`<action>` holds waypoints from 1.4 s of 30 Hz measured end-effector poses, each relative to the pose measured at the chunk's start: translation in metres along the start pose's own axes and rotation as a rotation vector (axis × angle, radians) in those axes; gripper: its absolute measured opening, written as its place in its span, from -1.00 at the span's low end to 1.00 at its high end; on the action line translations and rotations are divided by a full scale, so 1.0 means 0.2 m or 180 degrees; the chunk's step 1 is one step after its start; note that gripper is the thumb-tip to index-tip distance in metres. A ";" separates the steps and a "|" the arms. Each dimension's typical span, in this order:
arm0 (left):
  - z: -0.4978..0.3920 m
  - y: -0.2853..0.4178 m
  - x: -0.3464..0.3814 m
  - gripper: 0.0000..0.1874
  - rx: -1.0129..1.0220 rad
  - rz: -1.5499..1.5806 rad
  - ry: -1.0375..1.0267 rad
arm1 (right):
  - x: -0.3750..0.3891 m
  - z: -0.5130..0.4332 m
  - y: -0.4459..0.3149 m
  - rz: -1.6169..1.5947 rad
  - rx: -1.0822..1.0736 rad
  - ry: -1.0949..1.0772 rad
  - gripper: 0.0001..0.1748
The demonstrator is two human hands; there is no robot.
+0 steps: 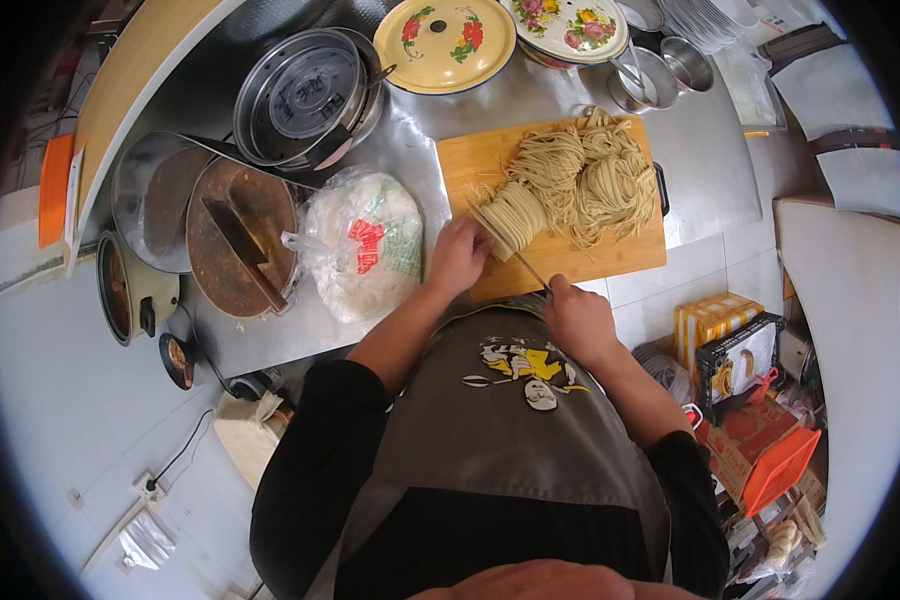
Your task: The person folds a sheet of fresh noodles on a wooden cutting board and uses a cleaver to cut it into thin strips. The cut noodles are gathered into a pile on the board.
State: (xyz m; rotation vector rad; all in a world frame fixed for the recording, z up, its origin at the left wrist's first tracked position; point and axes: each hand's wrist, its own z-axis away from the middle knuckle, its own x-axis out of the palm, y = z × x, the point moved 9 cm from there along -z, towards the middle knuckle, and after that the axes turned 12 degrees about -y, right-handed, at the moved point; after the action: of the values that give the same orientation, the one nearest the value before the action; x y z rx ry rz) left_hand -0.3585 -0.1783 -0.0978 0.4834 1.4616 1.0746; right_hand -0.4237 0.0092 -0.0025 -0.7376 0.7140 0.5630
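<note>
My right hand (581,315) grips the handle of a knife (521,259), whose blade runs up and to the left along the near left side of a bundle of cut noodles (517,216). My left hand (461,255) rests with bent fingers by the blade at the left edge of the bundle; whether it pinches any dough is hidden. Both lie over a wooden cutting board (469,161) on a steel table. Loose heaps of noodles (615,180) cover the board's upper right part.
Left of the board sits a tied plastic bag of white contents (367,240). Beyond it, a cleaver (236,236) lies on a round chopping block (217,292). Steel pans (300,97), a yellow enamel lid (446,45), a floral lidded pot (566,26) and metal cups (686,64) line the back.
</note>
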 end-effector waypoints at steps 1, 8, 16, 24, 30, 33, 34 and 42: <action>0.00 -0.01 0.00 -0.88 -0.0013 0.0039 -0.0004 | -0.01 -0.02 -0.02 0.0041 -0.0015 0.0062 -0.89; -0.01 -0.01 -0.01 -0.90 0.0016 0.0168 0.0033 | 0.02 -0.08 -0.04 0.0135 -0.0025 -0.0177 -0.87; -0.02 0.00 -0.01 -0.91 0.0123 0.0038 0.0027 | 0.16 -0.29 -0.01 0.0068 -0.0225 0.0084 -0.86; -0.01 0.00 -0.01 -0.90 0.0165 0.0059 -0.0021 | 0.17 -0.27 0.03 0.0057 -0.0104 0.0190 -0.89; 0.01 -0.02 0.00 -0.87 -0.0050 0.0073 0.0043 | 0.00 -0.06 0.07 -0.0154 0.0022 0.0036 -0.84; 0.00 -0.03 0.01 -0.87 0.0005 -0.0006 0.0108 | -0.03 -0.03 0.04 -0.0138 0.0062 -0.0018 -0.83; 0.00 -0.03 0.00 -0.87 0.0029 -0.0009 0.0123 | -0.04 -0.02 0.02 -0.0157 0.0016 0.0065 -0.83; 0.00 0.01 -0.03 -0.89 0.0258 -0.0073 0.0136 | -0.02 -0.09 -0.03 0.0002 0.0002 -0.0184 -0.90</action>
State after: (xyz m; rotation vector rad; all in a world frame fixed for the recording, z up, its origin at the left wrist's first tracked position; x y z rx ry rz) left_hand -0.3573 -0.1814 -0.0932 0.5023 1.5494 1.0160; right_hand -0.4287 -0.0079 -0.0069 -0.7176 0.6607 0.5824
